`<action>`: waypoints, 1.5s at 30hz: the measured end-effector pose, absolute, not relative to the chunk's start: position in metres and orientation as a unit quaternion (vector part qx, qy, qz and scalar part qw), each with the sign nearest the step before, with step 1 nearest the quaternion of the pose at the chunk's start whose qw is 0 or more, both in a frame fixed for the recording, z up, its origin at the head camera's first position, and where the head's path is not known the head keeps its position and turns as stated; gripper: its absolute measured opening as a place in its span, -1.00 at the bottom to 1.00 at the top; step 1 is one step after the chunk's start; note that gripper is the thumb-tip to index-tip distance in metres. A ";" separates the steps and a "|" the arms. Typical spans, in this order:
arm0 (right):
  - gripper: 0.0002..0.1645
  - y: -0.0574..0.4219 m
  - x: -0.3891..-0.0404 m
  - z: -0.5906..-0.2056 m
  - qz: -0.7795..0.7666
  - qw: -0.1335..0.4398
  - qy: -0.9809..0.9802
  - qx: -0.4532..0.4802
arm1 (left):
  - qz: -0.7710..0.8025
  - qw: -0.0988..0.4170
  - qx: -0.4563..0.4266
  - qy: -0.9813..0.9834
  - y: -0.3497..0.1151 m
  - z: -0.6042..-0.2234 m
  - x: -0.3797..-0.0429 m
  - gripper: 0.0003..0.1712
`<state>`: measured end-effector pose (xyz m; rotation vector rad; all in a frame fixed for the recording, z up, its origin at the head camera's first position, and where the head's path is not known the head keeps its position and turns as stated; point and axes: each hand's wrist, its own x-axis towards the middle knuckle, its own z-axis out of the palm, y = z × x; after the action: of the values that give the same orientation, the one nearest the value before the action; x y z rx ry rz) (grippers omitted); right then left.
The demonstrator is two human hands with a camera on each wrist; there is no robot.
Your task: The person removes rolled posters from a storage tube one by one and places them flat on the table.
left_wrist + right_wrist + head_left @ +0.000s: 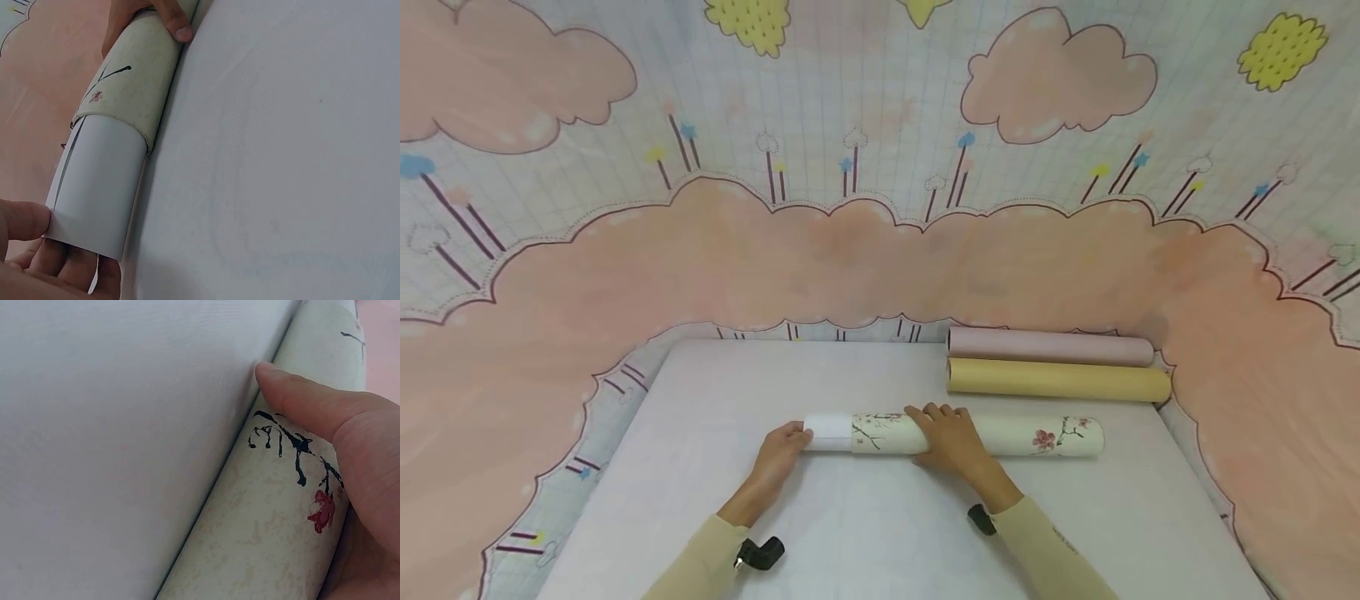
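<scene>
A cream roll (pixel 1015 435) printed with dark branches and red blossoms lies crosswise on the white table. A narrower white paper roll (pixel 829 433) sticks out of its left end. At that end my left hand (pixel 778 458) holds the white roll; in the left wrist view its thumb is on one side and the other fingers are curled under the rim. My right hand (pixel 953 443) grips the cream roll left of its middle, fingers over the far side and thumb (pixel 300 397) along the near side. How far the white roll reaches inside is hidden.
Behind, at the table's back right, lie a yellow roll (pixel 1060 379) and a pink roll (pixel 1048 345), side by side. A cloth or sheet (pixel 865 258) with drawn clouds hangs around the back and sides of the table (pixel 880 533).
</scene>
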<state>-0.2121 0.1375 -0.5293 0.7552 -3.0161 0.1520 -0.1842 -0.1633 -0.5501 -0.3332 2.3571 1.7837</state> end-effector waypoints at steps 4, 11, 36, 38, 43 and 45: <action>-0.01 0.138 -0.209 -0.533 0.050 0.002 -0.969 0.243 | 0.595 0.088 -0.127 0.789 -0.169 -0.552 -0.178 -0.59; 0.00 0.137 -0.212 -0.535 0.038 0.017 -0.967 0.251 | 0.599 0.082 -0.112 0.789 -0.181 -0.551 -0.178 -0.62; 0.00 0.137 -0.211 -0.533 0.043 0.037 -0.966 0.251 | 0.599 0.071 -0.114 0.790 -0.187 -0.551 -0.183 -0.63; 0.00 0.137 -0.212 -0.533 0.044 0.035 -0.967 0.250 | 0.596 0.071 -0.116 0.792 -0.188 -0.551 -0.184 -0.62; 0.01 0.137 -0.212 -0.534 0.050 0.030 -0.967 0.246 | 0.591 0.073 -0.127 0.793 -0.196 -0.548 -0.184 -0.58; 0.01 0.136 -0.213 -0.534 0.051 0.031 -0.967 0.246 | 0.592 0.072 -0.130 0.792 -0.199 -0.546 -0.183 -0.58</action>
<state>-0.2127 0.1364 -0.5340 0.7574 -2.9806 0.1559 -0.1833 -0.1992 -0.5463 -0.3918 2.3805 1.7803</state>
